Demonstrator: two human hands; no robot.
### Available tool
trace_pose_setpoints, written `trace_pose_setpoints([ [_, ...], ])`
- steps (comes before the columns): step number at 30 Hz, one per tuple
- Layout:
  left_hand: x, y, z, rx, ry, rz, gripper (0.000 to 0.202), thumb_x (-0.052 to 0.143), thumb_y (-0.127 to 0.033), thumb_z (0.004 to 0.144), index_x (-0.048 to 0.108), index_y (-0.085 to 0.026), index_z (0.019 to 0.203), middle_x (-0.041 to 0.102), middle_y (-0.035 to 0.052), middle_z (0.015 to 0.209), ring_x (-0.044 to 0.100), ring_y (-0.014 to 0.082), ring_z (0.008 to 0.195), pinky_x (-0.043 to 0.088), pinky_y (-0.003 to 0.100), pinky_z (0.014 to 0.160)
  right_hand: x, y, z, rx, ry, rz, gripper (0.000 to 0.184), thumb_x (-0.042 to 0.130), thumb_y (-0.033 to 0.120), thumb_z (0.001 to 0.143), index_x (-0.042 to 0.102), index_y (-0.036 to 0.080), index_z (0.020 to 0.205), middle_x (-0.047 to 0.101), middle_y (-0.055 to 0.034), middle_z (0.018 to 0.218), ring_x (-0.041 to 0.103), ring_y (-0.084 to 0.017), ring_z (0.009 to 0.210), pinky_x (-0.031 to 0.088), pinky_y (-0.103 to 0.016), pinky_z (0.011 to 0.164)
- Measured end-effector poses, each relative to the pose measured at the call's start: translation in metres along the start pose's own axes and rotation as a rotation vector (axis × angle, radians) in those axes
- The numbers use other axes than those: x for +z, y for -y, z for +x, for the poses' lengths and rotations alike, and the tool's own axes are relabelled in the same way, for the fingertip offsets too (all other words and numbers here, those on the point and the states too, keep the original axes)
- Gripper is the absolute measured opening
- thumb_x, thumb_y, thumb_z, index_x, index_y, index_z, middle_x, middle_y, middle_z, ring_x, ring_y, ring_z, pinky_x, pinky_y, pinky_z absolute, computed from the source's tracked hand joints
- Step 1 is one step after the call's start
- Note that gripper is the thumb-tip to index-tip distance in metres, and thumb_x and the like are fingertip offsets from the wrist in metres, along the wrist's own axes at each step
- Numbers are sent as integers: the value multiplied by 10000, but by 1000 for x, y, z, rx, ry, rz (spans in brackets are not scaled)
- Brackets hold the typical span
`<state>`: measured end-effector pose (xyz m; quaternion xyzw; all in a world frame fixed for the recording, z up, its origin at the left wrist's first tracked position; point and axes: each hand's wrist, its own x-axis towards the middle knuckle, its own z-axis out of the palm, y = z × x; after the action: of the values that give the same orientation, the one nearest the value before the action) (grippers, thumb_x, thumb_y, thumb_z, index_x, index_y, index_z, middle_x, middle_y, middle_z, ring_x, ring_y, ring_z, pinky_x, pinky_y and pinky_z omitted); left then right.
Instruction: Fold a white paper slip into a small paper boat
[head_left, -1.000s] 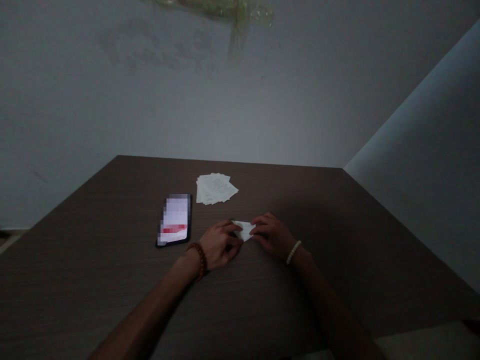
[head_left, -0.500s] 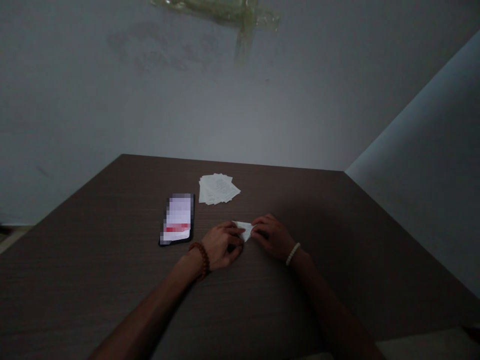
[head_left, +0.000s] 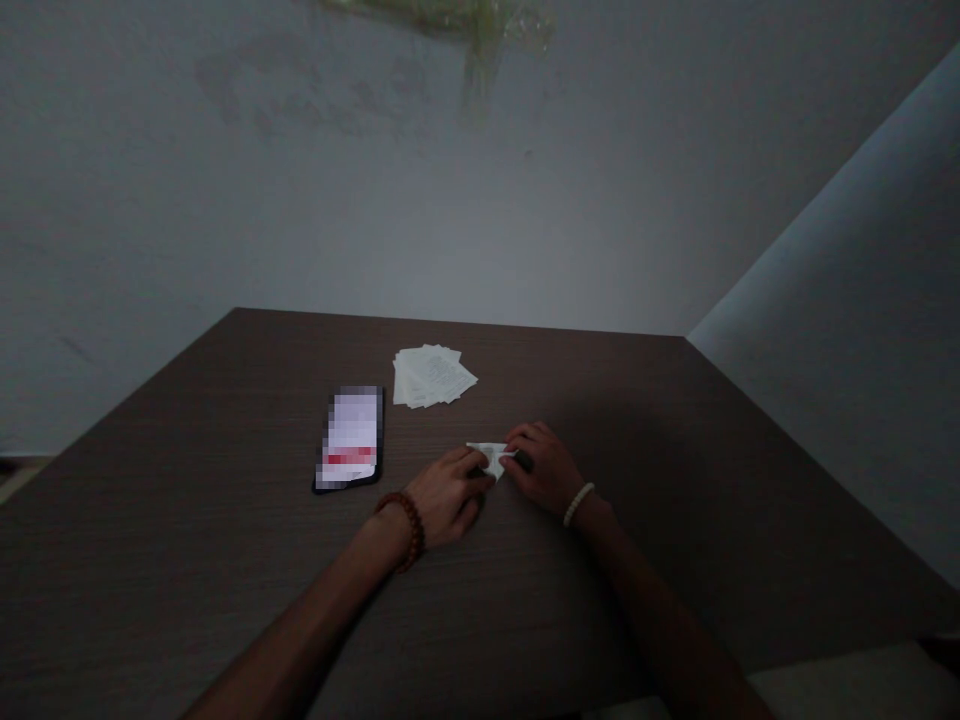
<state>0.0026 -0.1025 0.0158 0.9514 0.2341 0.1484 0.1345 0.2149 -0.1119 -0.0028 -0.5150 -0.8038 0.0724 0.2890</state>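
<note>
Pinched tight on the little white paper (head_left: 491, 458) near the middle of the frame, the left hand (head_left: 450, 495) and right hand (head_left: 544, 468) should probably press it slowly on the brown table (head_left: 675, 480), edges lined up.

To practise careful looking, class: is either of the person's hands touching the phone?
No, the left hand and right hand both pinch a small folded paper, while the phone lies apart on the table.
</note>
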Motion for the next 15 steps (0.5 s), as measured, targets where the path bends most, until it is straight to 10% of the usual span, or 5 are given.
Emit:
trace_pose_setpoints([
  [15, 1, 3, 2, 30, 34, 64, 319, 486, -160, 786, 623, -162, 1075, 553, 97, 996, 504, 246, 978, 437, 401, 904, 5, 4, 0, 76, -32, -46, 81, 668, 228, 777, 604, 188, 806, 596, -59, 930, 506, -219, 903, 414, -370, 835],
])
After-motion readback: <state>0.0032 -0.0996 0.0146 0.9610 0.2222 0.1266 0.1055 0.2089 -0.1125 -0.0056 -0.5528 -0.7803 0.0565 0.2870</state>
